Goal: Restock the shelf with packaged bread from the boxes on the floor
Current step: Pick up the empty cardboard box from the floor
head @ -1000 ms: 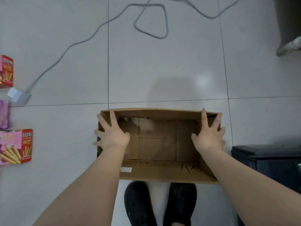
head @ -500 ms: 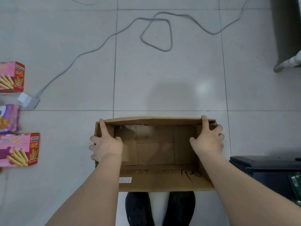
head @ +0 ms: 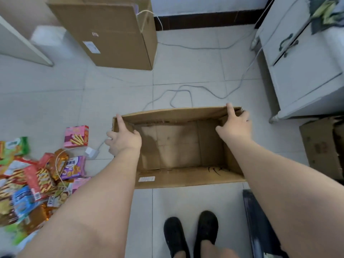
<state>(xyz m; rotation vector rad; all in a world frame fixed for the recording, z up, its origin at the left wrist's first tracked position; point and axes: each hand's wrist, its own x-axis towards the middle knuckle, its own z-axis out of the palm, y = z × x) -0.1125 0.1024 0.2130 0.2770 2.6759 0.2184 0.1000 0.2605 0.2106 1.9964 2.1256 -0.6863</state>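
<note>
Near the middle of the floor, just beyond the person's black shoes [head: 191,233], an open cardboard box [head: 176,146] is held by its two short ends, and its inside shows only bare cardboard, no packaged bread at all. At the left end the left hand [head: 123,139] grips the wall, thumb inside, index finger laid straight along the rim toward the far corner, the other fingers curled round the outside. At the right end the right hand [head: 235,125] holds the far right corner the same way, index finger pointing up over the rim, the remaining fingers wrapped over the edge. To the near left lies a heap of snack packets [head: 35,183], with a pink biscuit box [head: 76,136] just beyond it and a white plug adapter [head: 91,152] beside the box's left wall. A grey cable [head: 186,90] loops on the tiles just past the far rim, and a tall closed carton [head: 111,32] stands farther off. The likely trouble is that cable: carried forward blind, the box hides the feet, and a shoe could snag the loop. A soft, empty box may also buckle under such a light corner grip and slip.
</note>
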